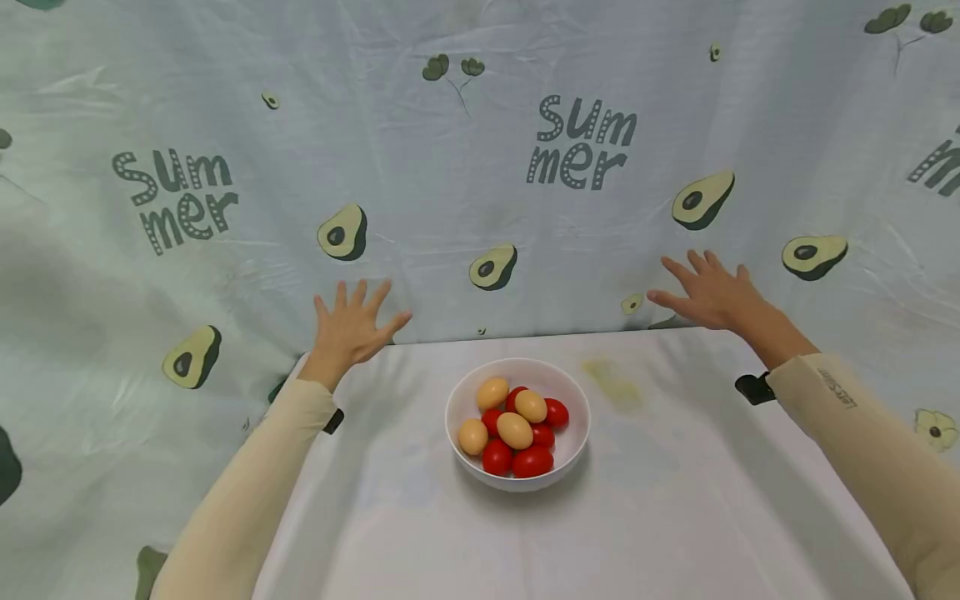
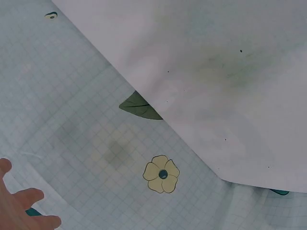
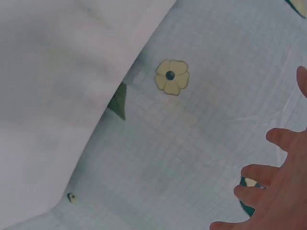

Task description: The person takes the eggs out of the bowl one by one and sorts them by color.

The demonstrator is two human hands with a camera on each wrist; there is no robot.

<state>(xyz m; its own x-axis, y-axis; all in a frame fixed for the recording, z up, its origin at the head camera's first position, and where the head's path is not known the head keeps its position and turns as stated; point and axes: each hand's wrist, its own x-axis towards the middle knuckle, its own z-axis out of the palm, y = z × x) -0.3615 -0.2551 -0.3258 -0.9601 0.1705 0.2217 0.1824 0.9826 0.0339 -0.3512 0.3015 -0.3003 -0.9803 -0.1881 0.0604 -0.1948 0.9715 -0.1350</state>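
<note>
Both hands are held up over the far part of the table, fingers spread and holding nothing. My left hand (image 1: 351, 332) is at the left, beyond and left of the bowl; in the left wrist view part of that hand (image 2: 21, 211) shows at the lower left corner. My right hand (image 1: 712, 293) is raised at the right, and its fingers show at the right edge of the right wrist view. Between them on the table stands a white bowl (image 1: 577, 450) with several red tomatoes (image 1: 532, 462) and several light-brown eggs (image 1: 515, 431) piled inside.
The table has a white cover (image 1: 637, 525) with a yellowish stain (image 1: 613, 383) right of the bowl. Behind it hangs a pale cloth (image 1: 420, 167) printed with avocados, flowers and lettering. Black bands (image 1: 754, 388) sit at the wrists, below beige sleeves.
</note>
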